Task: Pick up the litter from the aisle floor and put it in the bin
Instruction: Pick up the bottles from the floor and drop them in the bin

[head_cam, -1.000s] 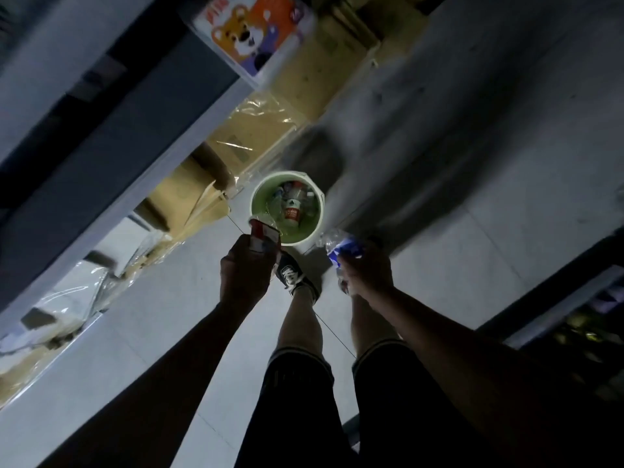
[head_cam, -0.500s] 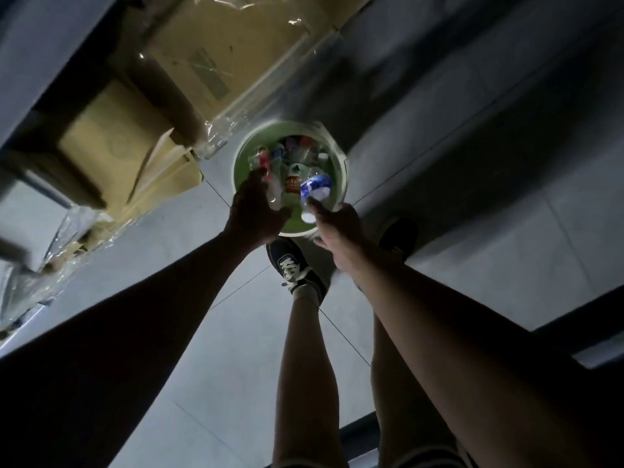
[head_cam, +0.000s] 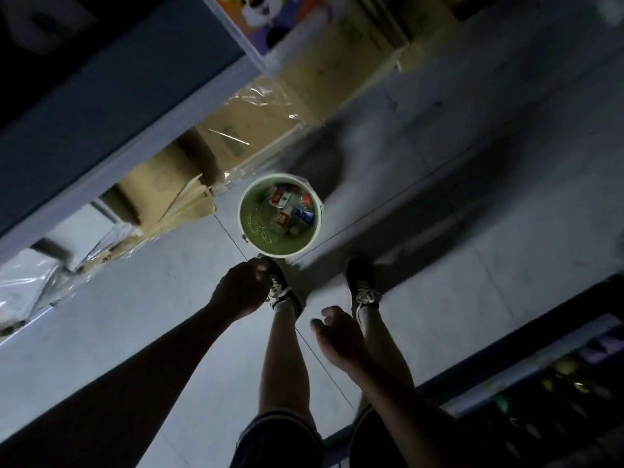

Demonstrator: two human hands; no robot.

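A round green bin with a pale rim stands on the grey tiled aisle floor just ahead of my feet. Inside it lie several pieces of litter: red and white packets, a blue-labelled bottle, clear plastic. My left hand hangs below the bin over my left shoe, fingers loosely curled, nothing in it. My right hand is lower and to the right, fingers curled apart, also empty. Both hands are clear of the bin.
Cardboard boxes wrapped in clear plastic line the left side under a shelf edge. A poster with a cartoon animal hangs above. A dark shelf with goods runs along the right. My shoes stand behind the bin.
Both hands held litter over the bin: a red packet in the left, a blue-labelled bottle in the right. Both pieces now lie in the bin and the hands have drawn back empty.
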